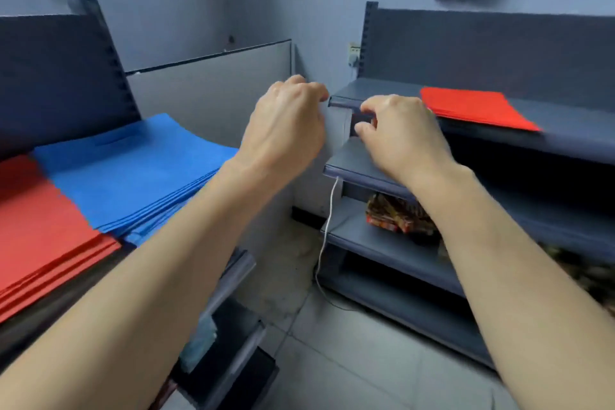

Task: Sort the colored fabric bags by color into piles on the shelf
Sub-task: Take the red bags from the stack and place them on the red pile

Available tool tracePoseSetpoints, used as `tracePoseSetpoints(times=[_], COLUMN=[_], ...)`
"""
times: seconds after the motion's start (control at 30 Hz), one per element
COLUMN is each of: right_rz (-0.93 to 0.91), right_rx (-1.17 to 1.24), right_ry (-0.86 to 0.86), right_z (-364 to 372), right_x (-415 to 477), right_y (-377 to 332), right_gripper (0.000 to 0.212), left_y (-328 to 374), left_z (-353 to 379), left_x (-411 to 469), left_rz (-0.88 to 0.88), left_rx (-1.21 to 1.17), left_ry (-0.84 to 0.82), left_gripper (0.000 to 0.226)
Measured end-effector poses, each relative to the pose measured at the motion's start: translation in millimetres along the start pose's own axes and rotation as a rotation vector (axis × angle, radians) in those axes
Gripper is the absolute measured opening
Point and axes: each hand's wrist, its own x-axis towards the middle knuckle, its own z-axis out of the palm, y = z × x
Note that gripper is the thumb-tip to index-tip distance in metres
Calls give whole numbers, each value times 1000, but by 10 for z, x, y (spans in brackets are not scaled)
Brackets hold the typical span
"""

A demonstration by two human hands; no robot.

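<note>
Two indistinct grips: left [286, 125], right [404, 140].

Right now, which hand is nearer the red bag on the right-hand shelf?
Right. The right hand is just left of the red bag, at its left edge; whether they touch is unclear. The left hand is farther left, past the end of the shelf.

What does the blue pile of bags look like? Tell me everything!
The blue pile is a stack of flat, bright blue bags, thin and fabric-like, with a slot handle cut near the far edge. It lies on the left shelf, its zigzag side edge against the red pile. A forearm crosses its near corner.
</note>
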Motion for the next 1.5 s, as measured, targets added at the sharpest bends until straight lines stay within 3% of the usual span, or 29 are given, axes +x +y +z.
tracePoseSetpoints(times=[0.3, 0.6, 0.93, 1.27, 1.5], right_rz=[240, 431, 510, 563, 580], right_rx=[-72, -128, -248, -280, -262], right_ry=[49, 48, 91, -5, -192], right_z=[-115, 132, 427, 768, 1055], right_x=[279, 791, 1752, 2123, 2336], right_y=[1569, 2483, 3211, 3976, 4593], right_gripper=[25, 25, 32, 35, 34], left_y=[973, 1263, 1344, 1503, 1606], left_z=[1130, 2045, 2891, 3672, 4187], left_x=[886, 1774, 2942, 3452, 3710], left_rz=[179, 247, 276, 262, 204], left_rx=[-75, -155, -136, -46, 56], left_ry=[-104, -162, -169, -275, -395], left_gripper=[29, 32, 29, 28, 29])
